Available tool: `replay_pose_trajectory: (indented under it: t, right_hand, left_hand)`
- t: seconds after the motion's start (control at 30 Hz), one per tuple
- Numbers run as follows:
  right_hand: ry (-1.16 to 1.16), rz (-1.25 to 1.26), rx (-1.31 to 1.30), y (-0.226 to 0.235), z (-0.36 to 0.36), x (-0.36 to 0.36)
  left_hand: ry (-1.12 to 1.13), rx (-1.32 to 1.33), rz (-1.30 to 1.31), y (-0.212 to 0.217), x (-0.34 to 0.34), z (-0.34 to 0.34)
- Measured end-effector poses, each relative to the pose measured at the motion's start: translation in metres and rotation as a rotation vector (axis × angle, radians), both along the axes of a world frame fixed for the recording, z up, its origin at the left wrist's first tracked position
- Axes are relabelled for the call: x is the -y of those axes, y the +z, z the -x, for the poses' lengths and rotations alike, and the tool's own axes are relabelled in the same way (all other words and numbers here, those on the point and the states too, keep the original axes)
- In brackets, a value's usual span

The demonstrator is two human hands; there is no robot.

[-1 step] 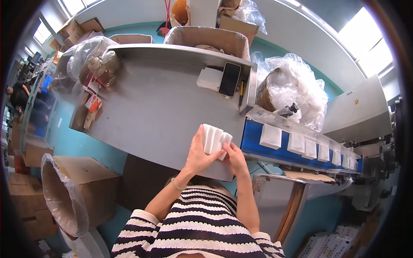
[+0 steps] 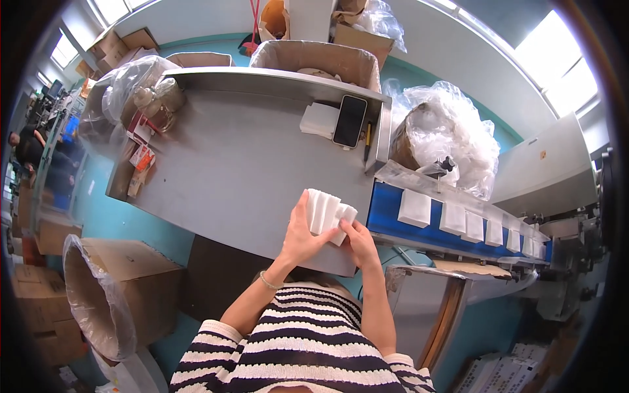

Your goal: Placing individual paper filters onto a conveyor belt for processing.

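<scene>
Over the near right edge of the grey metal table, both hands hold several soft white folded bundles side by side. My left hand wraps round their left side, its thumb reaching across the near side. My right hand pinches the right end, where the bundles stand slightly fanned apart. Whether they are tissues or cloth pads cannot be told. Similar white folded bundles lie in a row on the blue conveyor belt to the right of my hands.
The grey table has a raised rim at the back. A phone, white sheets and a yellow pen lie at its far right. Bagged clutter sits far left. A plastic-lined carton stands lower left, clear plastic bags behind the belt.
The right end of the held bundles has shifted slightly right with my right hand, fanning them a little more. The bundles on the belt sit a touch further right.
</scene>
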State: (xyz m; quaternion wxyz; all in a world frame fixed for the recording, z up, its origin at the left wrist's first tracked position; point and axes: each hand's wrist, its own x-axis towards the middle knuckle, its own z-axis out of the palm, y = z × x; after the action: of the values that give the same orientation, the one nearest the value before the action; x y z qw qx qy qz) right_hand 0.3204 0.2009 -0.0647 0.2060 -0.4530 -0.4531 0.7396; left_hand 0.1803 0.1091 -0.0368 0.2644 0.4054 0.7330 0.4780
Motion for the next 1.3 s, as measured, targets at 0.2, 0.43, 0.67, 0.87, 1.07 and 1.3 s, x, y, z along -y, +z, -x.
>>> replay_pose_trajectory:
  t: [0.2, 0.43, 0.67, 0.87, 1.07, 1.3]
  right_hand:
    - [0.044, -0.052, 0.094, 0.022, 0.005, 0.004]
    - [-0.187, 0.25, -0.078, -0.018, -0.026, -0.014]
    - [-0.018, -0.191, 0.126, 0.004, 0.008, 0.001]
    - [0.031, 0.31, 0.087, 0.005, -0.002, 0.004]
    - [-0.482, 0.203, -0.135, -0.021, 0.003, -0.008]
    - [-0.844, 0.251, -0.439, -0.023, -0.019, -0.043]
  left_hand:
    - [-0.034, -0.021, 0.01, 0.004, 0.0, -0.004]
    - [0.059, 0.204, 0.102, 0.008, 0.002, 0.004]
    - [-0.113, 0.555, -0.003, -0.016, -0.003, 0.001]
    - [-0.038, 0.318, 0.011, -0.006, 0.001, 0.013]
    - [-0.044, 0.385, 0.108, 0.002, 0.0, 0.015]
    - [-0.114, 0.454, 0.092, 0.0, 0.0, 0.014]
